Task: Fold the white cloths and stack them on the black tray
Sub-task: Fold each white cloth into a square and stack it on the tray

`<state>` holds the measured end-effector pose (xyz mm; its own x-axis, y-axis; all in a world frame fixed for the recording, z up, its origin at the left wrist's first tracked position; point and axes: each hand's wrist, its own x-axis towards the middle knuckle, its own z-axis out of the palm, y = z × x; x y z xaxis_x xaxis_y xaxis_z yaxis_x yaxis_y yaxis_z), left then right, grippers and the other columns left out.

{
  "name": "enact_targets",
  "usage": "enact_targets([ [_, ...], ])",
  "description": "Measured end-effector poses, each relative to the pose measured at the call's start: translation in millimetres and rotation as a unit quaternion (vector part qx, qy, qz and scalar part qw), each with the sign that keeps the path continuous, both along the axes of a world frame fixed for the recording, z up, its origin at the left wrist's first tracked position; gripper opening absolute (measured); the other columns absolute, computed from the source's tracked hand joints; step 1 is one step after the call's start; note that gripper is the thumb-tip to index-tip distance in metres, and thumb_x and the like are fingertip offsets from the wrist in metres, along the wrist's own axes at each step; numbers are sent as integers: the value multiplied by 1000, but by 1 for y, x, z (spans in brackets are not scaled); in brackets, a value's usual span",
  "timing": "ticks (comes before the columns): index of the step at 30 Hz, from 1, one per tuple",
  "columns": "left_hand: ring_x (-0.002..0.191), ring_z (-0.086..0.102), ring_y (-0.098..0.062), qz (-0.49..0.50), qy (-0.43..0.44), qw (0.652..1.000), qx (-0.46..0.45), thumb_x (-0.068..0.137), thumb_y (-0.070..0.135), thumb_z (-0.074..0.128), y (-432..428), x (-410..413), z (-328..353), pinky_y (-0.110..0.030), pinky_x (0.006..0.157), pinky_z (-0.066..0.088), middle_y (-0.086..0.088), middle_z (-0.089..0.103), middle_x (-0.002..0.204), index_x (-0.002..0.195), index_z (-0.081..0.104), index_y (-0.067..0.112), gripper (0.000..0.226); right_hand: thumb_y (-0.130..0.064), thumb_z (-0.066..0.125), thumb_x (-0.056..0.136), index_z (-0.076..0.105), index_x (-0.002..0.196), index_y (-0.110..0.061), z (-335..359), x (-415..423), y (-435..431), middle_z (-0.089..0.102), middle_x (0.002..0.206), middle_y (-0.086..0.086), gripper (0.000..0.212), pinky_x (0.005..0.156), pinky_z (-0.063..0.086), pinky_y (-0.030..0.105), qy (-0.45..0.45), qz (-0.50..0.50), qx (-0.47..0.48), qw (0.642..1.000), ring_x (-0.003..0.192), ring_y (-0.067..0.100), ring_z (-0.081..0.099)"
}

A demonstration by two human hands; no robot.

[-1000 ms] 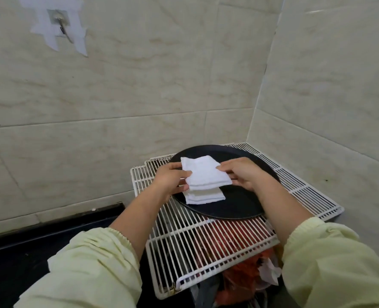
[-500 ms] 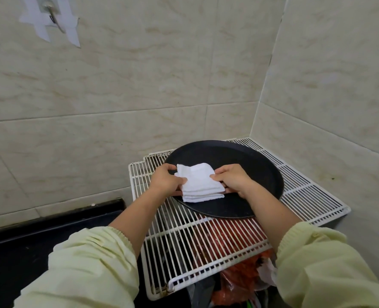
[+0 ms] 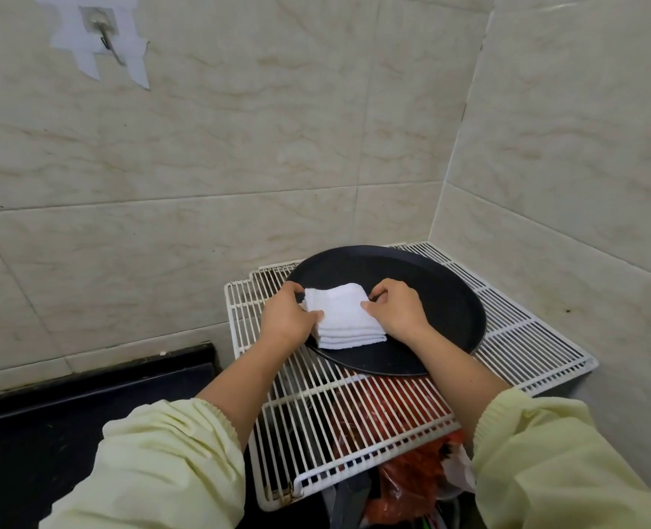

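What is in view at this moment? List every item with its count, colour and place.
white cloths: one folded stack, several layers, white, on the near-left part of the black tray
black tray: one, black, round, on the wire rack
wire rack: one, white, in the wall corner
plastic bags: count unclear, red-orange, under the rack
wall hook: one, metal on white tape, upper left of the wall
wall tiles: many, beige marbled, behind and to the right
ledge: one, black, lower left
sleeves: two, pale yellow-green, on the forearms at the bottom
left hand: one, holds the stack's left edge, thumb on top
right hand: one, holds the stack's right edge
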<state>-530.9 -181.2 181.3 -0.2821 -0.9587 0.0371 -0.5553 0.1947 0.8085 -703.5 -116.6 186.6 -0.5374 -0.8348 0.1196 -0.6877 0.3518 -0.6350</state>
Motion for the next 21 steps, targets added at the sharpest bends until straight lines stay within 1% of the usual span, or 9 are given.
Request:
enact_targets([
  [3, 81, 57, -16, 5, 2, 999, -38, 86, 25, 70, 0, 7, 1, -26, 66, 41, -7, 66, 102, 125, 53, 13, 45, -26, 65, 90, 63, 110, -14, 6, 7, 1, 60, 108, 2, 23, 78, 48, 27, 49, 6, -25, 998, 93, 15, 59],
  [5, 84, 56, -16, 14, 9, 997, -69, 86, 26, 68, 1, 16, 2, -26, 69, 42, -8, 63, 109, 123, 56, 14, 40, -26, 63, 92, 62, 112, -16, 13, 19, -2, 58, 114, 1, 23, 80, 46, 25, 67, 34, -40, 996, 98, 14, 58],
  [8, 98, 58, -19, 33, 23, 994, -99, 89, 25, 63, 4, 39, 5, -33, 85, 49, -7, 54, 125, 124, 56, 17, 36, -25, 61, 93, 62, 113, -16, 20, 47, -8, 58, 116, 1, 22, 84, 44, 24, 78, 91, -45, 992, 102, 14, 56],
  [9, 102, 59, -20, 38, 28, 993, -106, 91, 23, 61, 5, 50, 4, -35, 91, 50, -7, 51, 128, 125, 55, 17, 35, -25, 60, 93, 62, 113, -15, 21, 58, -11, 58, 116, 2, 22, 85, 45, 26, 84, 112, -47, 989, 102, 15, 56],
  [11, 107, 57, -18, 51, 22, 991, -119, 92, 22, 59, 7, 78, 4, -34, 96, 48, -6, 50, 130, 126, 54, 17, 34, -24, 60, 92, 62, 111, -14, 25, 87, -16, 59, 113, 3, 22, 85, 45, 28, 97, 152, -54, 982, 103, 18, 57],
  [13, 110, 57, -20, 65, 6, 989, -134, 92, 21, 59, 6, 111, 1, -35, 96, 48, -6, 51, 128, 124, 56, 17, 32, -23, 62, 91, 62, 110, -12, 26, 119, -23, 60, 112, 5, 22, 87, 45, 31, 104, 189, -62, 974, 103, 21, 58],
  [16, 110, 57, -26, 93, -18, 986, -136, 92, 19, 57, 8, 168, -5, -40, 95, 48, -7, 52, 127, 121, 57, 17, 30, -19, 62, 89, 64, 111, -11, 25, 177, -31, 62, 114, 9, 24, 89, 44, 31, 119, 244, -58, 961, 106, 25, 58],
  [19, 108, 57, -27, 131, -47, 982, -130, 92, 20, 56, 18, 234, -17, -40, 92, 47, -7, 55, 122, 120, 57, 16, 29, -21, 61, 90, 62, 118, -11, 14, 243, -33, 60, 121, 10, 30, 96, 41, 31, 130, 288, -31, 948, 113, 26, 55],
  [21, 110, 56, -27, 153, -64, 978, -128, 92, 20, 56, 26, 272, -28, -38, 93, 46, -8, 58, 120, 119, 58, 14, 28, -22, 60, 91, 59, 122, -11, 3, 281, -30, 57, 125, 11, 32, 97, 38, 31, 129, 307, -7, 943, 118, 26, 52],
])
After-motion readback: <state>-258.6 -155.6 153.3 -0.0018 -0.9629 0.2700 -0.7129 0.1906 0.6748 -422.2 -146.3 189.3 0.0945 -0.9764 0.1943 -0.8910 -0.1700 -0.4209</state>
